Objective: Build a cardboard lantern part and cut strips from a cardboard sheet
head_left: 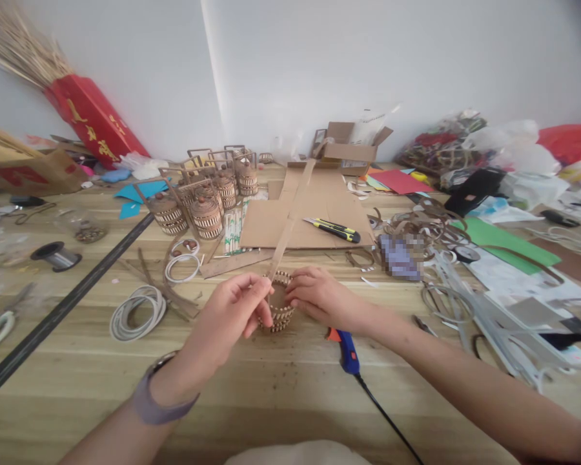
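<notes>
A small round basket [281,321] of short light and dark pieces sits on the wooden table between my two hands. My left hand [235,300] pinches the near end of a long, flat tan strip [291,219] at the basket's left rim. From there the strip runs away from me over the cardboard. My right hand [325,297] grips the basket's right side, its fingertips curled over the rim. Just below my right hand lies a blue glue gun [349,355] with an orange part and a black cord; its tip is hidden.
Beyond the basket, a yellow-and-black box cutter [336,230] rests on a cardboard sheet [266,226]. Several lidded baskets with handles [208,216] stand at back left. White coiled strip [138,314] and scissors [2,323] lie left. Brown strip loops [426,223] clutter the right.
</notes>
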Tool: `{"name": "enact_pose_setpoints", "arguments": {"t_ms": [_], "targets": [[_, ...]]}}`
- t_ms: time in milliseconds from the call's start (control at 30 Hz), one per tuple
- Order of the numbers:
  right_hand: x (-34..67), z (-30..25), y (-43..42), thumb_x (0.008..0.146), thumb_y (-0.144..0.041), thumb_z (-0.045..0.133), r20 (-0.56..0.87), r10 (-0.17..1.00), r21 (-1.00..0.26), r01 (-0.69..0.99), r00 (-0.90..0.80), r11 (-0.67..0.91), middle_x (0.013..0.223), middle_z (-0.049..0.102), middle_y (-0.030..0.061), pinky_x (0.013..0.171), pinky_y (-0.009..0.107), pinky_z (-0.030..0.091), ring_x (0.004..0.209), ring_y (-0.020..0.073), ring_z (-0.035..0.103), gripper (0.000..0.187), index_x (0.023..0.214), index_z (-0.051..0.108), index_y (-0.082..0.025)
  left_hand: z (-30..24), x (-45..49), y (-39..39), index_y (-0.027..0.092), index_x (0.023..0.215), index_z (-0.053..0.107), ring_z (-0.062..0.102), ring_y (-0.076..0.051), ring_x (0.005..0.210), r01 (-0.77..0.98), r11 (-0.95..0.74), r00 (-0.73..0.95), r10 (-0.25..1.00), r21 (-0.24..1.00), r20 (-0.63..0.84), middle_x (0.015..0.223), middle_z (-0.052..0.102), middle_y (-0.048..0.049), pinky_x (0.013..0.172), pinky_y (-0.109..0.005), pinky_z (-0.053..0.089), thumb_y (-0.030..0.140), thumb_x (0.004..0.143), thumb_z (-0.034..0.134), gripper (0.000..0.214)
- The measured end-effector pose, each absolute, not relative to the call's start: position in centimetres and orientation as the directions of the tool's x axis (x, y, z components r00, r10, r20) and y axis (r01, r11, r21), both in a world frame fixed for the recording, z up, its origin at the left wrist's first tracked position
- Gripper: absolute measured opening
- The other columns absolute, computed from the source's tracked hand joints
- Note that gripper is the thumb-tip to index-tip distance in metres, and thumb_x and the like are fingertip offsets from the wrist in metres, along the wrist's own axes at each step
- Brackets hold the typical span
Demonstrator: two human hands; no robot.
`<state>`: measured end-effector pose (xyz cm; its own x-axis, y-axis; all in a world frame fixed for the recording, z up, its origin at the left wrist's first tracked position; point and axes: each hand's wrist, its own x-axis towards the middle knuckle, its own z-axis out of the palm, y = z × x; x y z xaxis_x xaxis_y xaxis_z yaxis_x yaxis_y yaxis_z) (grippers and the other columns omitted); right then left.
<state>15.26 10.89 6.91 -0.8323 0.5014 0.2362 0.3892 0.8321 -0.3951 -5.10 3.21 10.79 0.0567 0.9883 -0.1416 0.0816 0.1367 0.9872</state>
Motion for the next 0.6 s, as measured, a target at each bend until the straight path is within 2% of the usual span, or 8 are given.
{"name": "enact_pose_setpoints", "arguments": {"t_ms": [167, 300, 467, 600], "targets": [[14.3, 6.6, 8.5, 0.096, -0.026, 0.052, 0.313, 0.444, -0.305, 0.353, -0.84, 0.884, 0.104, 0.072, 0.0112, 0.092, 0.041, 0.049, 0.108, 0.0241, 0.058, 0.023, 0.109, 0.07, -0.019, 12.2, -7.7, 3.4, 0.019, 0.068, 0.056, 0.034, -0.007, 0.038, 0.219, 0.201, 0.014, 0.978, 0.955, -0.21, 0.04, 0.047, 0.0059, 0.039, -0.018, 0.021, 0.051, 0.077, 0.057, 0.033], [13.7, 6.2, 7.7, 0.096, -0.022, 0.051, 0.37, 0.397, -0.29, 0.301, -0.84, 0.908, 0.11, 0.07, 0.0113, 0.093, 0.039, 0.051, 0.108, 0.0232, 0.058, 0.025, 0.114, 0.068, -0.019, 12.8, -9.2, 3.4, 0.02, 0.064, 0.055, 0.033, -0.008, 0.039, 0.301, 0.228, 0.021, 0.969, 0.926, -0.246, 0.04, 0.046, 0.0053, 0.041, -0.018, 0.021, 0.049, 0.074, 0.056, 0.031], [13.4, 5.4, 7.7, 0.095, -0.021, 0.052, 0.428, 0.422, -0.215, 0.364, -0.799, 0.906, 0.117, 0.067, 0.0145, 0.087, 0.041, 0.051, 0.101, 0.0248, 0.059, 0.025, 0.114, 0.067, -0.017, 13.0, -9.9, 3.3, 0.02, 0.058, 0.051, 0.034, -0.008, 0.04, 0.317, 0.187, 0.033, 0.978, 0.93, -0.208, 0.04, 0.045, 0.0054, 0.043, -0.019, 0.023, 0.045, 0.073, 0.055, 0.03], [12.9, 4.9, 8.0, 0.096, -0.019, 0.051, 0.402, 0.396, -0.18, 0.353, -0.826, 0.918, 0.105, 0.071, 0.0112, 0.077, 0.037, 0.05, 0.091, 0.0228, 0.064, 0.021, 0.108, 0.068, -0.017, 13.1, -10.0, 3.5, 0.02, 0.056, 0.051, 0.035, -0.008, 0.041, 0.334, 0.195, 0.059, 0.972, 0.922, -0.227, 0.041, 0.045, 0.0051, 0.043, -0.019, 0.023, 0.046, 0.074, 0.056, 0.032]]}}
